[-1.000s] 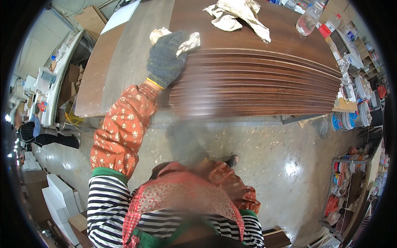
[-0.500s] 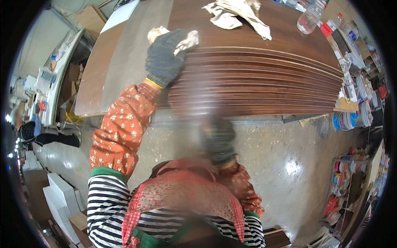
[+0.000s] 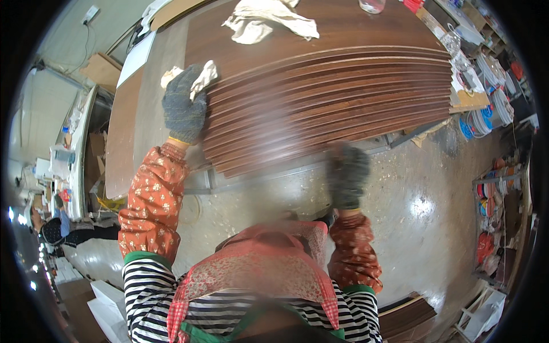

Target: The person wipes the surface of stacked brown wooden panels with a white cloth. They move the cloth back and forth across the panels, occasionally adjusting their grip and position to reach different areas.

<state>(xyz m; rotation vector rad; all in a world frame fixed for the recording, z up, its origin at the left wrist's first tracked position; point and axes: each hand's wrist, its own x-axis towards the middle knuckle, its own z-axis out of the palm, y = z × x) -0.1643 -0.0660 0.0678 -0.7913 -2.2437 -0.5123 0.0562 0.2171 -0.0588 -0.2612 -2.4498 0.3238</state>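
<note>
My left hand [image 3: 184, 111], in a dark grey knitted glove, is closed round a crumpled white rag [image 3: 204, 78] that sticks out on both sides of the fingers. It rests at the left end of several long brown boards [image 3: 337, 88], laid overlapping in steps on the worktable. My right hand [image 3: 347, 177], gloved the same way, hovers at the near edge of the boards, right of the middle. Motion smears its fingers, so I cannot make out whether it holds anything. A larger white cloth [image 3: 271, 22] lies crumpled on the brown surface beyond the boards.
A clear bottle [image 3: 373, 4] stands at the far edge. Coiled cables [image 3: 492, 80] hang on the right, above a rack of coloured spools [image 3: 494, 194]. More brown boards [image 3: 407, 317] lie low at the lower right. Another person [image 3: 71, 228] is far off at the left.
My right hand has moved right and up, away from my body toward the boards' near edge. My left hand still grips the rag. The whole view has turned and shifted.
</note>
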